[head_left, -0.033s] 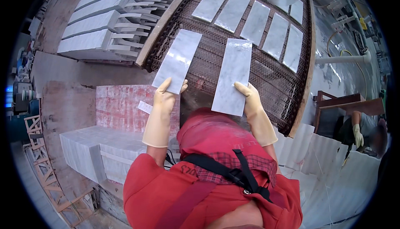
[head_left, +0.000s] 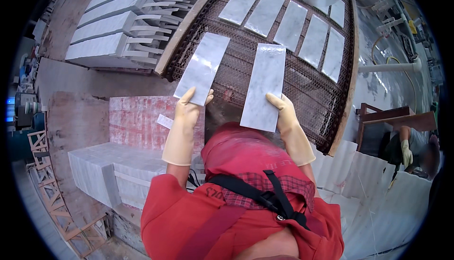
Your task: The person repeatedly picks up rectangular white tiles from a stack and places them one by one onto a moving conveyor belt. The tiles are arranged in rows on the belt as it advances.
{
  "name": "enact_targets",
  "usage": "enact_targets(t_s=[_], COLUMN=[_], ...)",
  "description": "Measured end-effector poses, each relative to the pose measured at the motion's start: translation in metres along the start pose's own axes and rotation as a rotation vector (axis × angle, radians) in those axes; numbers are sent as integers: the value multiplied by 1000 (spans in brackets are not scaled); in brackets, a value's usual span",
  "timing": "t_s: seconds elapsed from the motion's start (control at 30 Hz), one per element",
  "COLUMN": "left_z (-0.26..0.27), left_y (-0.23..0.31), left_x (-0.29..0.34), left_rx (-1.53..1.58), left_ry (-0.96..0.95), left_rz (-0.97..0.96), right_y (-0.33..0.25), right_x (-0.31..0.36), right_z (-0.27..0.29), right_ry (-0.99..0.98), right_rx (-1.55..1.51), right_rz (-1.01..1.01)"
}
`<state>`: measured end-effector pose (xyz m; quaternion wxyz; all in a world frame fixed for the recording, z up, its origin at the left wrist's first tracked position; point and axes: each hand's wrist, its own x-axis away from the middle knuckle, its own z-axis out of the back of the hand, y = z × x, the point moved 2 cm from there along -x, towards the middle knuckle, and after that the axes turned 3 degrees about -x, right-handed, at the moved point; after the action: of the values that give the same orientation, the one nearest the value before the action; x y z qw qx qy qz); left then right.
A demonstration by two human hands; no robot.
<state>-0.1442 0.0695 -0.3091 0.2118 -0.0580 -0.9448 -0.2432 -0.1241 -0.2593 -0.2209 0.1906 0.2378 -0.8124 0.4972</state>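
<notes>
At the near end of the mesh bed [head_left: 236,73], the left hand [head_left: 190,107] is pinching the left slab [head_left: 203,67] by its near edge and the right hand [head_left: 283,110] is gripping the right slab [head_left: 265,76] by its right side — both seeming stiff, brittle, slick, wanting firm edge holds.

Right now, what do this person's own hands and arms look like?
The left hand and right hand wear plain cream gloves with long, smooth cuffs that widen toward the elbows. Red sleeves end above them, leaving a bare stretch between.
</notes>
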Motion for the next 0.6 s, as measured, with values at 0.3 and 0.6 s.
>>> enact_targets(t_s=[0.3, 0.6], left_z=[53, 62], left_y=[-2, -1], left_x=[-31, -27], left_rx=[103, 100], left_ry=[178, 350], left_rz=[138, 110], right_y=[14, 45], right_x=[-10, -45], right_z=[-30, -45], right_ry=[-30, -95], right_rx=[36, 68], right_rz=[-55, -86])
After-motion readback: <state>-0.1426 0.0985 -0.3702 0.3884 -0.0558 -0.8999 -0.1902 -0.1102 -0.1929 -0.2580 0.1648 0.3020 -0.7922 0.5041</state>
